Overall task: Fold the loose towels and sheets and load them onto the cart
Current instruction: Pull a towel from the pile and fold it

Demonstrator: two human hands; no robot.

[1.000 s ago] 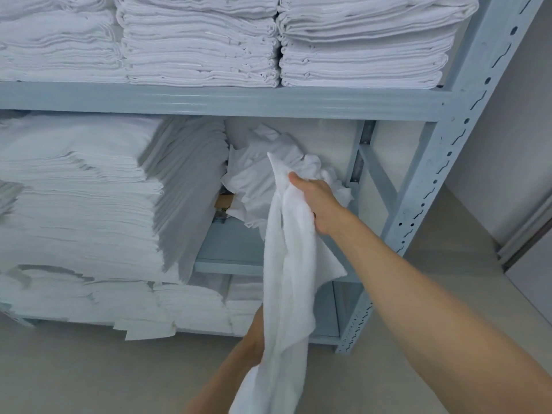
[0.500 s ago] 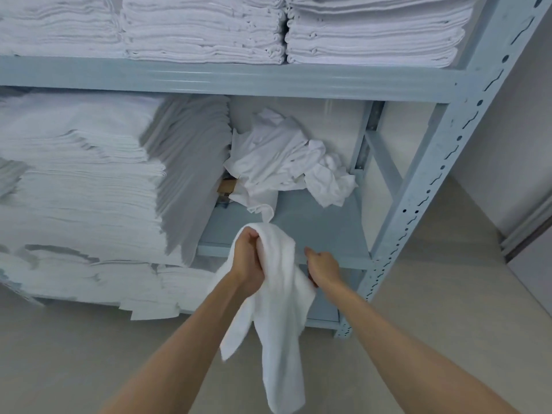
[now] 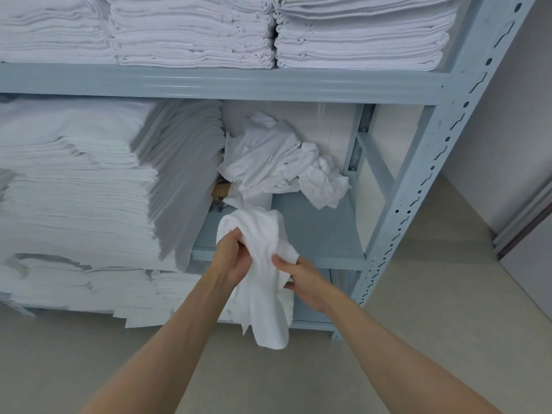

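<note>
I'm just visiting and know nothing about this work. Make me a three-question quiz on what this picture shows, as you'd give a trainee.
1. True or false: both hands grip the towel.
2. Where does the crumpled pile of linen lie? A) on the floor B) on the middle shelf, right of the tall folded stack C) on the top shelf
3. Fill in: the towel's loose end hangs ____ the hands.

Key
1. True: left hand and right hand both hold it.
2. B
3. below
</note>
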